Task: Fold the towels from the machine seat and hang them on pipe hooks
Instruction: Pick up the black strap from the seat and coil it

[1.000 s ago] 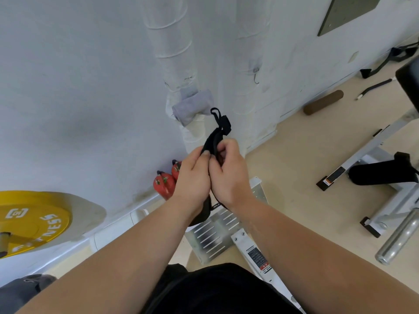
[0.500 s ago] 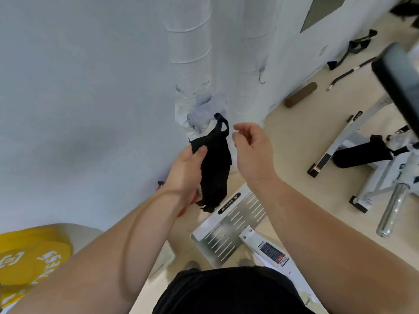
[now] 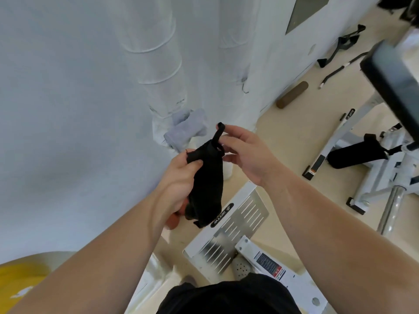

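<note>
Left hand [image 3: 181,177] grips the folded black towel [image 3: 208,191] near its top edge; the towel hangs in front of the chest, above the floor. Right hand [image 3: 247,155] pinches the towel's loop [image 3: 218,132] between thumb and fingertips. A grey towel [image 3: 186,130] hangs on the left pipe [image 3: 158,64]. A bare hook [image 3: 245,88] is on the right pipe.

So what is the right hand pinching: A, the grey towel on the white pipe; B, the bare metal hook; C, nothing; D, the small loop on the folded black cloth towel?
D: the right hand pinches the small loop atop the folded black cloth towel, which the left hand grips.
</note>
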A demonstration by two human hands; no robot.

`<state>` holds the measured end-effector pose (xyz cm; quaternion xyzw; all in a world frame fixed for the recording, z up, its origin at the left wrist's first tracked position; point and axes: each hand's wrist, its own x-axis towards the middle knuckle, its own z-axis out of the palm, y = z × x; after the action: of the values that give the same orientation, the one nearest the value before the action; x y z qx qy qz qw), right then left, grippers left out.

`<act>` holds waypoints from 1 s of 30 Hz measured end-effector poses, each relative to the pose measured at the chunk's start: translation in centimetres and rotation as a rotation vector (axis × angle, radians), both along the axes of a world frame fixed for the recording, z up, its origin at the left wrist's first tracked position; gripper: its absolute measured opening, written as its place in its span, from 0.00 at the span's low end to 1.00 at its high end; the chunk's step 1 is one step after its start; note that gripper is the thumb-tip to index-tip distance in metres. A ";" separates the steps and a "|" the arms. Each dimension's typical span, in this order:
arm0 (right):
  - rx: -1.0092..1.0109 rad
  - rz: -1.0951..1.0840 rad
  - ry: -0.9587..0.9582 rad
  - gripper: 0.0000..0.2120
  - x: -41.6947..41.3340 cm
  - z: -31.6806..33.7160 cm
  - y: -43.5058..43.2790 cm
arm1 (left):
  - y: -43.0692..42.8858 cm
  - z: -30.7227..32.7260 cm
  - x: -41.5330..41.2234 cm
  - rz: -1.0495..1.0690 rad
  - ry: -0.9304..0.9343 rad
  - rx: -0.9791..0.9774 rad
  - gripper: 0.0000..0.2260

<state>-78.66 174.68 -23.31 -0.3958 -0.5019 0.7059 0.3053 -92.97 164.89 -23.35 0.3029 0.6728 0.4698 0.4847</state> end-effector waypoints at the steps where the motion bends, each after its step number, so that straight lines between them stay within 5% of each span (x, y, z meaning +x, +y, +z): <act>1: -0.006 0.023 0.000 0.14 0.8 -0.5 1.1 | 0.8 -0.1 0.7 0.023 -0.029 0.001 0.07; 10: 0.050 0.198 -0.156 0.11 7.0 -2.9 8.5 | 8.1 -1.8 6.8 0.057 0.110 -0.103 0.05; 18: 0.156 0.091 -0.211 0.17 9.3 -4.1 11.8 | 9.9 -2.9 9.1 0.126 0.150 -0.111 0.08; 22: 0.340 0.140 -0.259 0.25 9.4 -4.4 13.3 | 10.5 -3.0 8.4 0.043 0.222 -0.125 0.07; 30: 0.908 0.379 -0.488 0.04 9.3 -4.7 16.2 | 12.3 -2.9 7.2 -0.016 0.326 -0.137 0.07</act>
<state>-69.38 190.88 -28.06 -0.2792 -0.8748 0.3485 0.1879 -85.81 177.24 -26.24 0.3467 0.7705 0.3637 0.3922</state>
